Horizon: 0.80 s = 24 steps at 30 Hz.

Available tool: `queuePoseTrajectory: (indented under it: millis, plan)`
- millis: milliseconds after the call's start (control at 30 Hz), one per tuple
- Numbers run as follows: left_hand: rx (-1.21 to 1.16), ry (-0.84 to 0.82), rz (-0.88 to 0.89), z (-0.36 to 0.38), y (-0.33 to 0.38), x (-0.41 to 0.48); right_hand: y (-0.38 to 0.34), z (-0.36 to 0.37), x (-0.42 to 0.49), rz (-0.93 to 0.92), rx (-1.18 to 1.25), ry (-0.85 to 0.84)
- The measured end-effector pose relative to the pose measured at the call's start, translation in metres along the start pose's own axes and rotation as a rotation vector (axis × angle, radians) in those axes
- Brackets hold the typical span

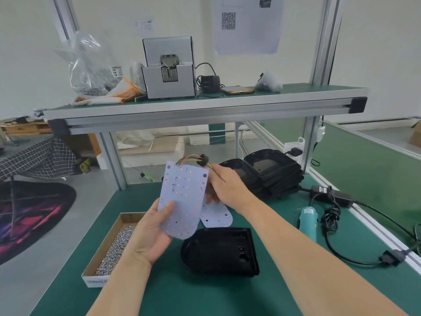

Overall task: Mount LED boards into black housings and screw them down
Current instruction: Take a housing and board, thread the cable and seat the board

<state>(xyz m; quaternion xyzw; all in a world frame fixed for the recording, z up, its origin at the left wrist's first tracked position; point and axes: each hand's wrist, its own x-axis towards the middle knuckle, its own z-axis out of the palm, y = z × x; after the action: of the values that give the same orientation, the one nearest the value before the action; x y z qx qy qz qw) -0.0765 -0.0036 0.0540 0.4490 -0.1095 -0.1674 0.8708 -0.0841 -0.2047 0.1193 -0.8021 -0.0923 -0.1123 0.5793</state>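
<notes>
cardboard box holds screws

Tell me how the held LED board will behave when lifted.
Probably stiff: the LED board looks flat though the left hand grips only its lower end. Likely light: a thin sheet. Its wires, pinched by the right hand, look floppy.

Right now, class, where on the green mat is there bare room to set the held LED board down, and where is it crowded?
Free: mat in front of the black housing; also behind the screw box, at the left rear. Crowded: right side, with screwdriver, cable and housing stack.
</notes>
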Motion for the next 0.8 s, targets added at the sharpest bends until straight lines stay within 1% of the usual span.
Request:
queuePoseTrajectory:
  millis: [33, 100, 200, 233, 333, 400, 433, 467, 500, 533, 567, 600, 633, 667, 700, 800]
  plan:
    - [0.003, 0.005, 0.008, 0.003, 0.000, 0.003, -0.005, 0.002, 0.000, 0.026, 0.061, -0.021]
    - [-0.010, -0.015, 0.004, 0.011, -0.001, 0.007, -0.015, 0.002, -0.001, 0.124, 0.259, -0.089]
    - [-0.001, -0.104, -0.014, 0.022, -0.002, 0.012, -0.032, -0.006, 0.000, 0.287, 0.493, -0.228]
    - [-0.007, -0.120, -0.029, 0.024, -0.002, 0.013, -0.036, -0.008, 0.000, 0.303, 0.562, -0.267]
    - [-0.055, -0.163, -0.051, 0.034, -0.003, 0.017, -0.045, -0.010, 0.004, 0.231, 0.794, -0.355]
    - [-0.106, -0.182, -0.035, 0.040, -0.002, 0.017, -0.043, -0.011, 0.007, 0.147, 0.898, -0.336]
    - [-0.129, -0.175, -0.022, 0.042, -0.001, 0.017, -0.037, -0.012, 0.009, 0.148, 0.944, -0.288]
    - [-0.152, -0.153, -0.005, 0.043, 0.001, 0.017, -0.030, -0.014, 0.010, 0.166, 0.925, -0.222]
    - [-0.184, -0.122, 0.011, 0.043, 0.003, 0.017, -0.018, -0.015, 0.011, 0.183, 0.810, -0.142]
    - [-0.225, -0.091, 0.021, 0.042, 0.004, 0.017, -0.003, -0.015, 0.009, 0.194, 0.574, -0.078]
    - [-0.273, -0.065, 0.024, 0.040, 0.005, 0.017, 0.011, -0.014, 0.005, 0.195, 0.260, -0.073]
    - [-0.320, -0.046, 0.018, 0.038, 0.005, 0.017, 0.026, -0.011, 0.001, 0.171, -0.024, -0.122]
    - [-0.363, -0.032, 0.005, 0.036, 0.004, 0.016, 0.041, -0.005, -0.004, 0.130, -0.221, -0.188]
    - [-0.398, -0.026, -0.013, 0.034, 0.002, 0.016, 0.056, 0.001, -0.007, 0.110, -0.323, -0.242]
    - [-0.425, -0.024, -0.031, 0.032, -0.001, 0.015, 0.067, 0.007, -0.011, 0.112, -0.350, -0.269]
    - [-0.477, -0.025, -0.076, 0.028, -0.009, 0.012, 0.085, 0.023, -0.010, 0.128, -0.373, -0.214]
